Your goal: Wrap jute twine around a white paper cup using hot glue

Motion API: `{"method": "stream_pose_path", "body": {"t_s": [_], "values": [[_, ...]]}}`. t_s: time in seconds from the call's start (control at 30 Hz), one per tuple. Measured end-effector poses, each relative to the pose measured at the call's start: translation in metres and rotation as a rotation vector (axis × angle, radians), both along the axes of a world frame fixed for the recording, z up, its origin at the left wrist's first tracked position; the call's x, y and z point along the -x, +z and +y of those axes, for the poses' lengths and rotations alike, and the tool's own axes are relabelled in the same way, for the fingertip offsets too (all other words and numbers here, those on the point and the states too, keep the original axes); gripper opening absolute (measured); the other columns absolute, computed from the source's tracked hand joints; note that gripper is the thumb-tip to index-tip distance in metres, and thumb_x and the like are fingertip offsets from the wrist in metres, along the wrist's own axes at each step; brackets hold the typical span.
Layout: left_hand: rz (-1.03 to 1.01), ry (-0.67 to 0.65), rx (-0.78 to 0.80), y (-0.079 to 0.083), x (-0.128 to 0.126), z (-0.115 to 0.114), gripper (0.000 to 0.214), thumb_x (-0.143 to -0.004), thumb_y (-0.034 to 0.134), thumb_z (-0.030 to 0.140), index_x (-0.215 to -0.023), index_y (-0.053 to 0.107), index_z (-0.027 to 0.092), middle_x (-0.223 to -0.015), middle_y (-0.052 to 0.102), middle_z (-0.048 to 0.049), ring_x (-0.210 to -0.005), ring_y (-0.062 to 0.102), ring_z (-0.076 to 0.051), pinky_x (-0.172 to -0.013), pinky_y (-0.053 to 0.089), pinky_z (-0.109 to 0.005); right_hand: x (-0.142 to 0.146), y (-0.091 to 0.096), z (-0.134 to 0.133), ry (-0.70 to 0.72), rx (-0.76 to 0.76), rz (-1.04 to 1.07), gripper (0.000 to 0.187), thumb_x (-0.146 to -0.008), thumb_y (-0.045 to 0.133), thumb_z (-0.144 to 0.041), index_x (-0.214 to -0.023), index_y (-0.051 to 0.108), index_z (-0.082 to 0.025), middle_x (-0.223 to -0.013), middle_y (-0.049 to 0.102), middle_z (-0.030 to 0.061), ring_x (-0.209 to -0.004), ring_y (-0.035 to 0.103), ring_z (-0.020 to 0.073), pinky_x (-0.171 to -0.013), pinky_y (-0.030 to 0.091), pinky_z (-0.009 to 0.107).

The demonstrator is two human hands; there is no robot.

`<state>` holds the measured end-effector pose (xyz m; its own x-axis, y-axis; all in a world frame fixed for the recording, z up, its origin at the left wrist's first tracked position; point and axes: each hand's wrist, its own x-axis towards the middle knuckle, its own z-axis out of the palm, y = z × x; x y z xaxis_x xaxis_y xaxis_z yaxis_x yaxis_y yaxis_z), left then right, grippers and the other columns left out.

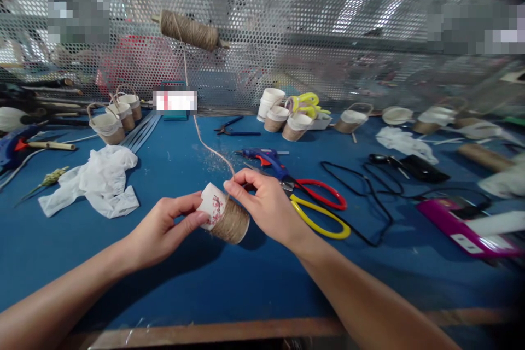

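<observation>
The left hand (166,227) pinches the white end of the cup (215,209) between thumb and fingers; the cup lies tilted, over the worktop (184,290), whether touching it I cannot tell. The right hand (266,205) has thumb and forefinger pressed together on the twine (215,151), right at the edge of the wrapped band. For neat work, the strand should be kept taut there and each turn laid snug against the last, with the left grip light so the paper doesn't dent. Beyond, the scissors (346,231) and glue gun (262,154) lie near. Farthest, the spool (188,30) should unwind freely; the strand hangs slack between.
</observation>
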<state>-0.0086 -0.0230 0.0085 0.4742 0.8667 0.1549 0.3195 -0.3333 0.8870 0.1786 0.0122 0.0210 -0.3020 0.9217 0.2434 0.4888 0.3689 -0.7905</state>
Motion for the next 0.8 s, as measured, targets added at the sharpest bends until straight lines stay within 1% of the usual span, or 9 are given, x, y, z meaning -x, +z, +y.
{"method": "stream_pose_path", "body": {"t_s": [0.13,0.3,0.6,0.8], "values": [[0.006,0.009,-0.011,0.0018,-0.0002,-0.0004,0.023,-0.087,0.042,0.025,-0.082,0.061,0.014,-0.082,0.062,-0.0031,-0.071,0.051,-0.012,-0.065,0.040,-0.020,0.0000,0.0005,-0.0006,0.011,0.013,0.001,0.020,-0.081,0.052,-0.030,-0.066,0.053,-0.018,-0.064,0.054,-0.0006,-0.062,0.049,0.0123,-0.060,0.040,0.026],[-0.021,0.006,-0.012,0.0040,-0.0012,-0.0010,0.020,-0.086,0.043,0.022,-0.083,0.061,0.014,-0.080,0.062,-0.0015,-0.069,0.050,-0.010,-0.065,0.040,-0.018,0.0002,-0.0009,-0.0001,0.016,0.014,0.002,0.020,-0.082,0.052,-0.030,-0.066,0.053,-0.017,-0.065,0.054,-0.0005,-0.062,0.049,0.0122,-0.060,0.040,0.026],[-0.040,-0.005,-0.012,0.0006,0.0001,0.0002,0.019,-0.087,0.043,0.021,-0.081,0.060,0.014,-0.083,0.062,-0.0012,-0.072,0.051,-0.010,-0.067,0.040,-0.016,0.0016,-0.0016,-0.0005,0.017,0.009,0.000,0.020,-0.082,0.051,-0.030,-0.066,0.053,-0.018,-0.065,0.055,-0.0002,-0.062,0.049,0.0124,-0.061,0.040,0.027],[-0.031,-0.009,-0.012,-0.0003,0.0021,0.0009,0.020,-0.087,0.043,0.023,-0.081,0.060,0.014,-0.087,0.062,-0.0026,-0.075,0.052,-0.011,-0.071,0.041,-0.018,0.0007,-0.0015,-0.0005,0.023,0.020,0.010,0.021,-0.082,0.051,-0.031,-0.067,0.053,-0.018,-0.066,0.056,0.0001,-0.063,0.050,0.0127,-0.061,0.040,0.027]]}}
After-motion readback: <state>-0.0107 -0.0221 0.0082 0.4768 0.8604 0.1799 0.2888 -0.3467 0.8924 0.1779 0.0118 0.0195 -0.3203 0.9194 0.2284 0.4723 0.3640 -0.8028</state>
